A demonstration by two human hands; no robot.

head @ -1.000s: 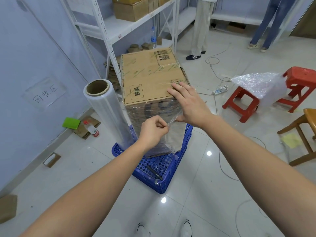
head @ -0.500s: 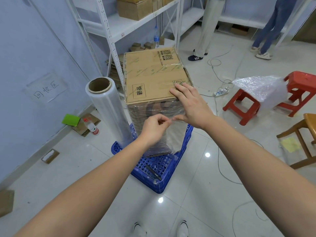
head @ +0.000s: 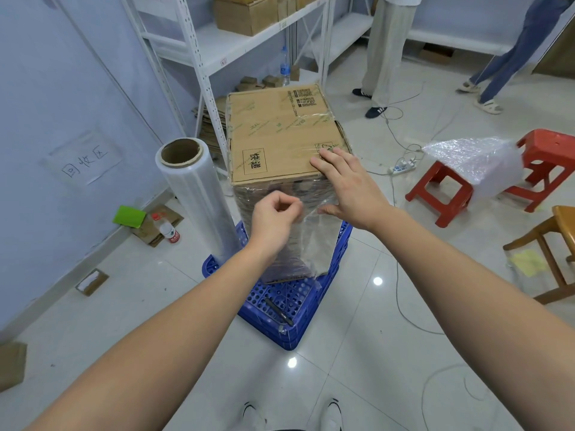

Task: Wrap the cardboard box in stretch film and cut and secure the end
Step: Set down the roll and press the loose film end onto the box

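Observation:
A tall cardboard box [head: 280, 135] stands upright on a blue plastic crate [head: 292, 325]. Its sides are covered in clear stretch film [head: 314, 244]; the top is bare. My right hand [head: 348, 185] lies flat on the box's near right top corner, thumb pressed against the filmed front face. My left hand [head: 273, 219] is in front of that face, fingers pinched together on a loose edge of the film. The film roll [head: 199, 194] stands upright at the crate's left corner, beside the box.
A black pen-like tool [head: 278, 311] lies on the crate. White metal shelving [head: 199, 57] stands behind the box. Red stools [head: 441, 194], one under bubble wrap [head: 476, 160], and a wooden stool [head: 547, 241] are to the right. Cables and a power strip [head: 403, 166] cross the floor. Two people stand at the back.
My left hand has drawn a little left, away from my right thumb, keeping its pinch. My right hand stays on the box corner. The camera has tilted slightly.

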